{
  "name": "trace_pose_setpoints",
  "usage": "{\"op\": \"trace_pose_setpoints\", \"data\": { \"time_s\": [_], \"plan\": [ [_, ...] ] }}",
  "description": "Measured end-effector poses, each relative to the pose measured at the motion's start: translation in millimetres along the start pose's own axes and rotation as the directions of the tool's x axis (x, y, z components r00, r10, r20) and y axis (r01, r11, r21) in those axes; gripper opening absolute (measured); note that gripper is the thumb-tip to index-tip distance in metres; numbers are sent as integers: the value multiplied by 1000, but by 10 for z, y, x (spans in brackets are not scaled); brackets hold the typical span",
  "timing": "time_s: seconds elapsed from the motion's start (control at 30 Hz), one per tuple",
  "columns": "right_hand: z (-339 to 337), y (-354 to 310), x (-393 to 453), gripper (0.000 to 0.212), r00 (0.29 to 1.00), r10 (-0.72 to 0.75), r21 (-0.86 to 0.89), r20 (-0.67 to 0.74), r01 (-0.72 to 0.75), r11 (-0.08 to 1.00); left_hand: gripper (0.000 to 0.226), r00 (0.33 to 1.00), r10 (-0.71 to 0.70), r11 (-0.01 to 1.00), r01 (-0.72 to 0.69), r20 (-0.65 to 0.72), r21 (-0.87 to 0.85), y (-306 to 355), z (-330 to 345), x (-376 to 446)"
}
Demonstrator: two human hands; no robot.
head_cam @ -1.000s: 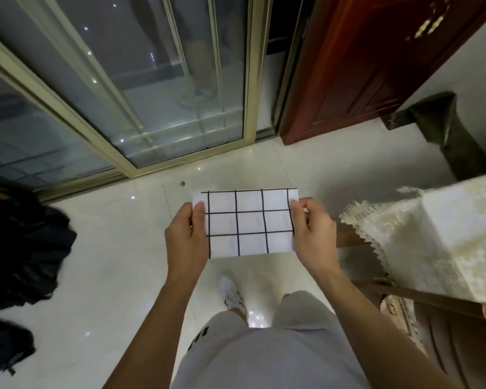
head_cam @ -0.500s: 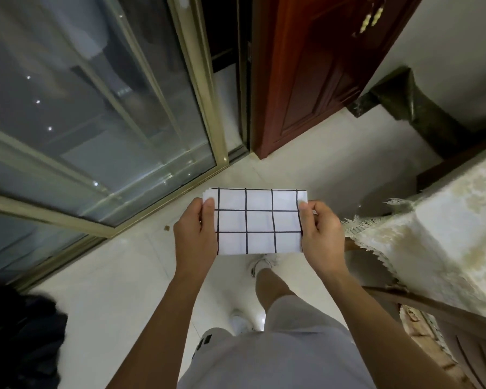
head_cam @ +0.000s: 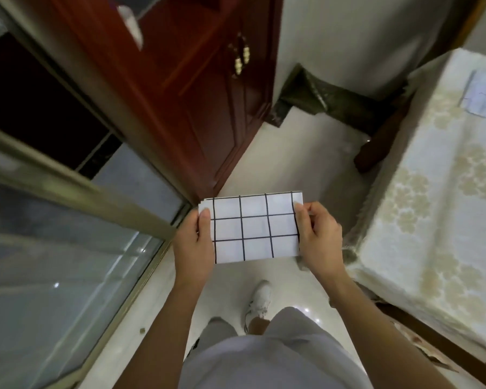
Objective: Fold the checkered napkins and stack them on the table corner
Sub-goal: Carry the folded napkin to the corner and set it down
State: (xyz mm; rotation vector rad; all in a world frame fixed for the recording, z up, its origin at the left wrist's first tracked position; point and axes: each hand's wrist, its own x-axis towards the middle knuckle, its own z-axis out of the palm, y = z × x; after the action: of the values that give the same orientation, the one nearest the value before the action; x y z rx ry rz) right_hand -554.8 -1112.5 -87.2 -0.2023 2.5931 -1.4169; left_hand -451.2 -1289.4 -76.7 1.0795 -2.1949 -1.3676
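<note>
Overhead, the folded checkered napkin [head_cam: 254,227] is held level above bare floor [head_cam: 306,153]; left hand [head_cam: 194,247] pinches its left edge, right hand [head_cam: 317,237] its right, fingers curled round; the cloth-covered surface [head_cam: 432,192] lies just right, carrying another napkin [head_cam: 483,94] at its far edge.
</note>
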Motion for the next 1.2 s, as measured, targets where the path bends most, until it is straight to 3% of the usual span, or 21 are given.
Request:
{"op": "trace_pose_setpoints", "data": {
  "time_s": [0.33,0.6,0.9,1.2],
  "plan": [
    [-475,267,958,33,947,185,76,-262,-171,982,44,922,253,967,-252,291,-42,771,1140,1122],
    [-530,281,2131,30,871,277,113,-406,-253,961,35,842,308,949,-304,443,-82,1177,2096,2371],
    [-527,-85,3641,28,780,360,169,-512,-319,933,41,759,341,931,-353,555,-90,1858,2908,3908],
    [-668,-14,4489,25,713,411,204,-568,-362,909,42,694,318,934,-346,646,-88,2316,3631,4573]
  ]
}}
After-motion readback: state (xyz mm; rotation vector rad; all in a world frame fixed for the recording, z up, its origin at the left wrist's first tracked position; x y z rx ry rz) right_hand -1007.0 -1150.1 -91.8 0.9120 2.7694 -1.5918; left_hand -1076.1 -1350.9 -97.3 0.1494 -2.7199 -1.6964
